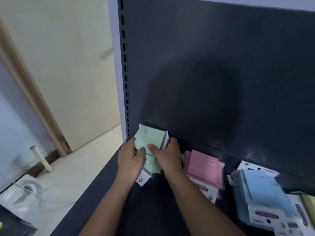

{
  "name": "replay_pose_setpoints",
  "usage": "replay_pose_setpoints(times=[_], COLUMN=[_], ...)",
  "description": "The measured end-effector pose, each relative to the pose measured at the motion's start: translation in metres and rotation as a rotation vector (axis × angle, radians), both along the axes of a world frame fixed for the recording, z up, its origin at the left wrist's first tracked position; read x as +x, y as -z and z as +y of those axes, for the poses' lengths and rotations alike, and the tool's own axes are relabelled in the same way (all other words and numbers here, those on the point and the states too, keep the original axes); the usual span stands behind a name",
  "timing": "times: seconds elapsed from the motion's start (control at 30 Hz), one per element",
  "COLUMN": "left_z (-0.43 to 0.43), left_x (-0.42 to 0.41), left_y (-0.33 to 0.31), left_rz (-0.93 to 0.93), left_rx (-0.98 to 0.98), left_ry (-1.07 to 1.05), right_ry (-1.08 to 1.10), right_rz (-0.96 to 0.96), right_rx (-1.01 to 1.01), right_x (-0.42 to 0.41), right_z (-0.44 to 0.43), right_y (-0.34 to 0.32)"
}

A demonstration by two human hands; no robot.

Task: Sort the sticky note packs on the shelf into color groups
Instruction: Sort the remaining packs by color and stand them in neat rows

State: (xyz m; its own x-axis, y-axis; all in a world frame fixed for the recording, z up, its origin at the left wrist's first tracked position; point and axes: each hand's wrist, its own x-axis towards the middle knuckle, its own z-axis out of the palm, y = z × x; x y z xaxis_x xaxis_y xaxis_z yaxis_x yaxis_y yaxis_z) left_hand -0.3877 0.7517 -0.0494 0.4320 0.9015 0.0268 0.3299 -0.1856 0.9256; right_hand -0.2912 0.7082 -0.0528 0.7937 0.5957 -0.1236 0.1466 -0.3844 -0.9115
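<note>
The left hand (130, 159) and right hand (167, 156) each curl round a side of the green packs (150, 137) on the shelf (150, 201), with pink packs (204, 167) just beside.

A stack of packs (150, 137) sits gripped between the left hand (130, 159) and right hand (167, 157), on the shelf (102, 193) against the back panel (204, 65). Just right of the right hand lies a second stack (202, 166), and farther right a third stack (260, 193).
</note>
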Motion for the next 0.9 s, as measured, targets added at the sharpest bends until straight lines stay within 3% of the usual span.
replay_pose_setpoints(times=[0.17, 0.37, 0.5, 0.67, 0.9], left_z=[-0.008, -0.059, -0.139, -0.281, -0.502], left_x=[0.006, 0.027, 0.060, 0.101, 0.161], left_y=[-0.011, -0.030, -0.035, -0.038, -0.019], left_rz=[0.027, 0.207, 0.202, -0.095, 0.050], left_rx=[0.046, 0.406, 0.445, 0.472, 0.667], left_ry=[-0.097, -0.118, 0.064, 0.323, 0.826], right_ry=[0.030, -0.116, -0.170, -0.006, 0.375], right_rz=[-0.052, 0.033, -0.023, -0.270, -0.640], right_rx=[0.016, 0.196, 0.221, 0.148, -0.342], right_x=[0.002, 0.008, 0.025, 0.061, 0.101], right_z=[-0.013, -0.078, -0.159, -0.312, -0.609], right_y=[-0.012, -0.039, -0.058, -0.064, -0.048])
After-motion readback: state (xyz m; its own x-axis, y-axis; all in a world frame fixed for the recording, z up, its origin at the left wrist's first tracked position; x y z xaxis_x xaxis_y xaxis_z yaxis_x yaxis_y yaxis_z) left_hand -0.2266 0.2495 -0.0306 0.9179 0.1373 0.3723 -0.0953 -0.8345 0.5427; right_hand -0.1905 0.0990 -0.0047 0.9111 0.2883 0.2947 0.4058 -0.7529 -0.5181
